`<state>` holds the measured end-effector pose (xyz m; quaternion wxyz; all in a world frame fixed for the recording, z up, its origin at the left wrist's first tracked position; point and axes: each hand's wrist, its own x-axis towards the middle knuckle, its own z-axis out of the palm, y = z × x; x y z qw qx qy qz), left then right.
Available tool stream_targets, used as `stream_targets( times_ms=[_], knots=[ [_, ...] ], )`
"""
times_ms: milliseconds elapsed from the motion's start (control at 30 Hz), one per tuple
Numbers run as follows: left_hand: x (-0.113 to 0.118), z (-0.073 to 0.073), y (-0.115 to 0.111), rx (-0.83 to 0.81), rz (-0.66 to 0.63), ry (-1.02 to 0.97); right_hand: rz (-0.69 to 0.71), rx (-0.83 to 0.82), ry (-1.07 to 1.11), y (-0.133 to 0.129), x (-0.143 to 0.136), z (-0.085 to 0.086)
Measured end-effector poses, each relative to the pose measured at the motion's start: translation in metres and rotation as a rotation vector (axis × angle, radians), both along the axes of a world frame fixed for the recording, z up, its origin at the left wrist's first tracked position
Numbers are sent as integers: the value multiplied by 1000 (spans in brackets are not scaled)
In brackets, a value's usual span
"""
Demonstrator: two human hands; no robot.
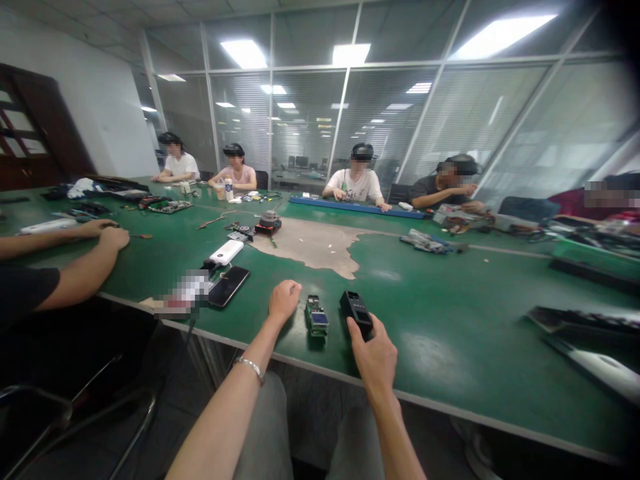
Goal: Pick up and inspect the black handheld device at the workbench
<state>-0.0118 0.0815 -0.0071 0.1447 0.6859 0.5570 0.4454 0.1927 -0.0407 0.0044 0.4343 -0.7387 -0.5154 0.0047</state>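
A black plastic housing (356,308) with cut-outs in its upper face is gripped by my right hand (376,352), thumb on the near side. To its left, a green circuit board assembly (317,315) with a small bluish screen lies on the table, touched by neither hand. Just left of that board, my left hand (285,300) rests closed on the tabletop with its fingers curled in. Whatever those fingers hold, if anything, is hidden.
Left of me lie a black phone (229,287) and a white power bank (227,253). A bare brown patch marks the green table (430,293). Someone's hands (113,233) work at the left. Several people sit opposite. A green basket (595,259) stands at right.
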Motion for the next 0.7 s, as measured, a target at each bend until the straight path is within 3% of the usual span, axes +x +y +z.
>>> stream_targets(
  times_ms=[167, 433, 700],
  knots=[
    [1, 1, -1, -30, -33, 29, 36, -16, -56, -1, 2, -12],
    [2, 5, -4, -60, -41, 46, 36, -18, -151, -3, 1, -15],
    [0, 3, 10, -105, -74, 128, 14, -7, -104, -4, 3, -14]
  ],
)
